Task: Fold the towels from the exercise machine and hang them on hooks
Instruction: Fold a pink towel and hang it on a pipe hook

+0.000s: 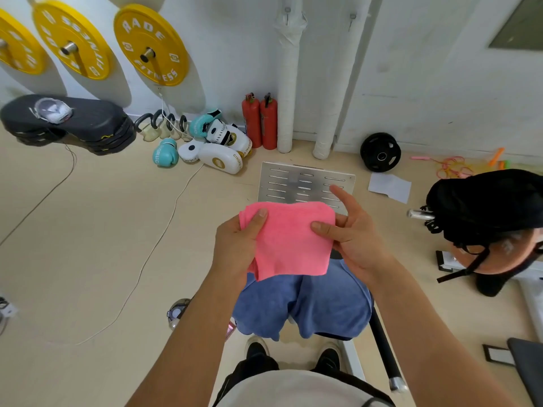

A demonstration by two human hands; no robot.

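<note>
View from above, looking down at two bare hands holding a pink towel [289, 239] at chest height, folded to a rough square. Left hand [235, 245] grips the towel's left edge, thumb on top, fingers curled under. Right hand [352, 233] pinches the right edge w/ thumb on top of the cloth; its index finger sticks up straight, clear of the towel. Towel's lower left corner hangs loose.

Directly below the pink one, a blue towel [305, 306] is draped over part of an exercise machine, w/ a black bar [385, 348] running beside it on the right. A slotted metal footplate [302, 183] sits just beyond the hands.

On the white wall ahead, two small metal hooks [287, 14], one beside the other, up high. Below them, two red fire extinguishers [260, 121] stand against the wall. Left of those, boxing gloves & pads [217, 145] lie on the beige floor. Yellow weight plates [151, 45] are mounted on the wall, top left. A black plate [380, 152] lies on the floor at right.
</note>
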